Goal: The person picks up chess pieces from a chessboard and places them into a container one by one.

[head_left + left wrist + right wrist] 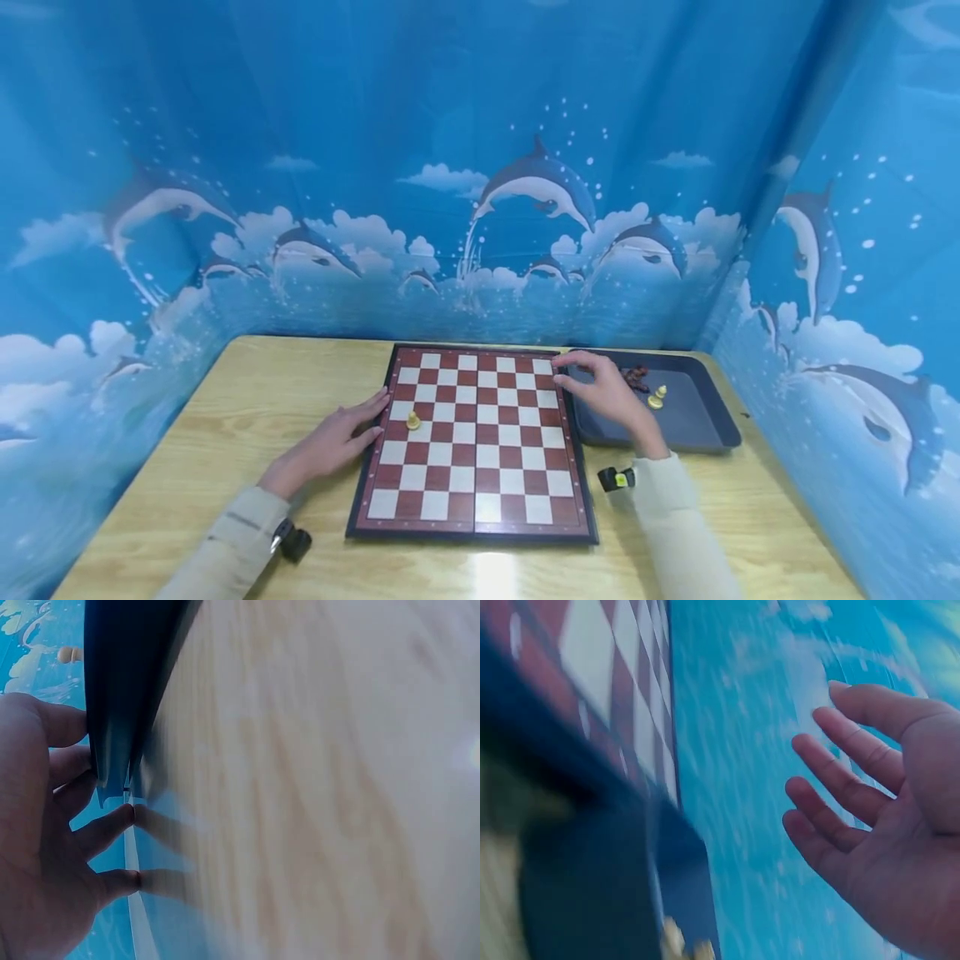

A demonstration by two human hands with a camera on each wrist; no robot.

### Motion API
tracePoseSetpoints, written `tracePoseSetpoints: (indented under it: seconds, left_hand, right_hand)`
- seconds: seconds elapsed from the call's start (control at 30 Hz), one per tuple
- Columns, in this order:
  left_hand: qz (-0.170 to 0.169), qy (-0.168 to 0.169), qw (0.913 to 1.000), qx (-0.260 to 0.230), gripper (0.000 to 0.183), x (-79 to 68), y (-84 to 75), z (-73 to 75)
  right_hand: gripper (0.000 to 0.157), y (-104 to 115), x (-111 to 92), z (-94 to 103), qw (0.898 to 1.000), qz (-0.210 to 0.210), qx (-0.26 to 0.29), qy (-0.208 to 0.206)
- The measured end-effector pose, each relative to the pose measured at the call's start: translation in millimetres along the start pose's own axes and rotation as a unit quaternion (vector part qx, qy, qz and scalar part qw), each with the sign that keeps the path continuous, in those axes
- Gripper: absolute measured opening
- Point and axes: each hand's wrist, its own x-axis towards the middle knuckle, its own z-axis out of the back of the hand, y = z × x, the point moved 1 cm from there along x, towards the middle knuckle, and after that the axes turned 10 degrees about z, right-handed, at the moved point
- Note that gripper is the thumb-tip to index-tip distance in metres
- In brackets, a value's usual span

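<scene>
A red-and-white chessboard [487,458] lies unfolded on the wooden table. On its left half stands one gold chess pawn [413,421], its top also visible in the left wrist view. My left hand [337,437] rests at the board's left side; in the left wrist view its thumb and some fingers touch the dark board edge [124,690], fingers spread. Over the board's far right corner hovers my right hand [600,387], beside the tray. Its fingers [836,780] are loosely bent, with nothing between them in the right wrist view.
A dark grey tray [697,429] sits against the board's right side, holding a gold chess piece [657,397] and several dark brown pieces [636,379], partly hidden by my right hand. A blue dolphin-print curtain [420,167] hangs behind the table [247,400] and along its sides.
</scene>
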Motion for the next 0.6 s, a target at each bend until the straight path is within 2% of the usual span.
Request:
tracePoseSetpoints:
  seconds: [0.17, 0.3, 0.6]
  left_hand:
    - [0.004, 0.007, 1.0, 0.002, 0.055, -0.9, -3.8, 0.5]
    - [0.009, 0.008, 0.9999, 0.002, 0.055, -1.1, -5.5, 0.6]
    - [0.015, 0.008, 0.9999, -0.002, 0.055, -1.9, -5.2, 2.0]
  right_hand:
    - [0.025, 13, 16, -39.0, 0.997, 0.019, 0.038, 0.067]
    - [0.029, 28, 34, -66.7, 0.989, 0.037, 0.055, 0.13]
    - [0.028, 54, 65, -113.3, 0.971, 0.068, 0.06, 0.221]
